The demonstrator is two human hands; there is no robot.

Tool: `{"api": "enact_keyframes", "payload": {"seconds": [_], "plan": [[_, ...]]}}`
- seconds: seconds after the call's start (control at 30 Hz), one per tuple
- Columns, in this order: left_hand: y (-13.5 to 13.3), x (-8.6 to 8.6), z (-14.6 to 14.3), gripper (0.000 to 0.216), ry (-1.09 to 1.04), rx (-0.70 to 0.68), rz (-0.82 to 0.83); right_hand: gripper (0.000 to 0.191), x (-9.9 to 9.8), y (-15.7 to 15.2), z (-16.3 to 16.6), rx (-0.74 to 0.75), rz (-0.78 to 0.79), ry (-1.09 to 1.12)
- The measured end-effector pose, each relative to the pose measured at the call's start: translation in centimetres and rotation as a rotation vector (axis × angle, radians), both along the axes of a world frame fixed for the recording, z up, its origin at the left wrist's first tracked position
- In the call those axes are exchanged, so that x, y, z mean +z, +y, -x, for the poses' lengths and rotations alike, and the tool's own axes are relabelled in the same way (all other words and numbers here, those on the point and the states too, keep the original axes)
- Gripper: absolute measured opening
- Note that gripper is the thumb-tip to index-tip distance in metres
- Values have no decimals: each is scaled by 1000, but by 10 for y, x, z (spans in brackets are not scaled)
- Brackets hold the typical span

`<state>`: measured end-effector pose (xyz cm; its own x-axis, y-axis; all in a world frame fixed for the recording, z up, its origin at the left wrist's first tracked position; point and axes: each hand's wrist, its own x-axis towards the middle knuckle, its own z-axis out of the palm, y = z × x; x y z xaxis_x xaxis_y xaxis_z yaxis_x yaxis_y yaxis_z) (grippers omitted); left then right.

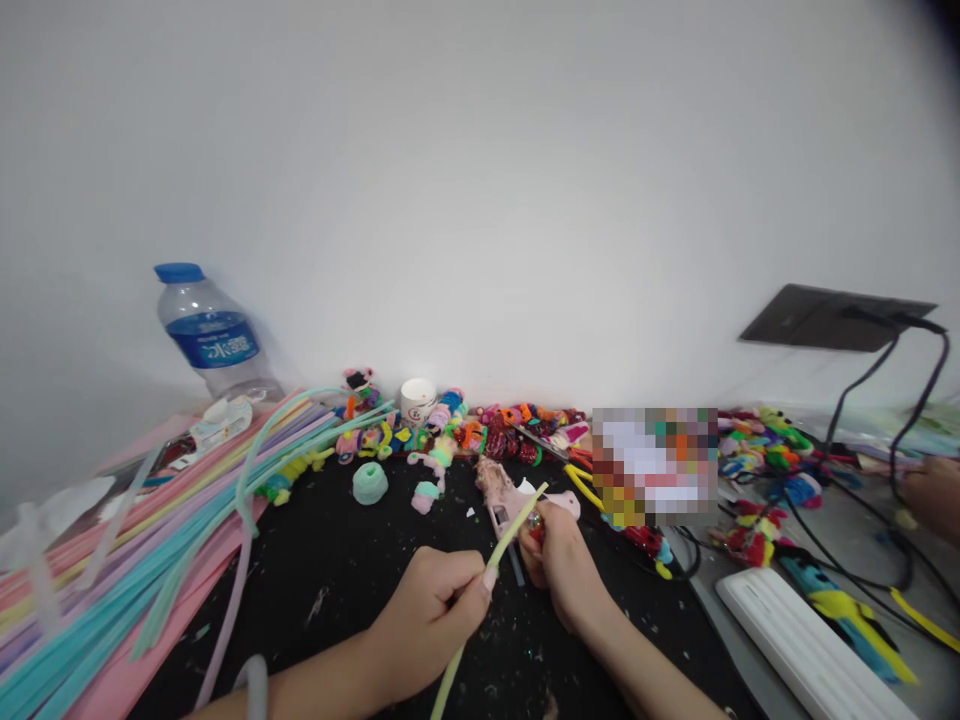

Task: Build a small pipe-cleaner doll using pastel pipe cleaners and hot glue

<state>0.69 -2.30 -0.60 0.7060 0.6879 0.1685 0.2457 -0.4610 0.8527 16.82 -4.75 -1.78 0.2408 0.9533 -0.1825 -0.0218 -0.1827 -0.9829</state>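
My left hand [442, 610] is closed, pinching a pale yellow-green pipe cleaner [450, 672] between thumb and fingers. Its upper end slants up to the right, crossing in front of my right hand [562, 560]. That hand is curled shut around something small, shiny and reddish, mostly hidden by the fingers. Just beyond it on the black mat [345, 600] lies a pink glue gun [510, 500], its tip crusted with residue. A mint-green fuzzy ring [370, 484] and a small pink-and-mint fuzzy piece [425, 497] sit farther left.
Bundled pastel pipe cleaners [150, 590] spread across the left side, near a water bottle [214, 335]. Colourful fuzzy figures [517, 430] and a paper cup [418, 400] line the wall. At right are a white power strip [802, 640], black cables [832, 490] and another person's hand [930, 500].
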Motion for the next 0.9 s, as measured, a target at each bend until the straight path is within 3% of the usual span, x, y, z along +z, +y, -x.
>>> {"api": "enact_keyframes", "payload": {"seconds": [0.43,0.9], "plan": [[0,0,0,37,-5,-8,-7,51,2,1,2,-17,63,82],[0,0,0,37,-1,-3,-7,39,-5,1,-3,-12,22,-2]]}}
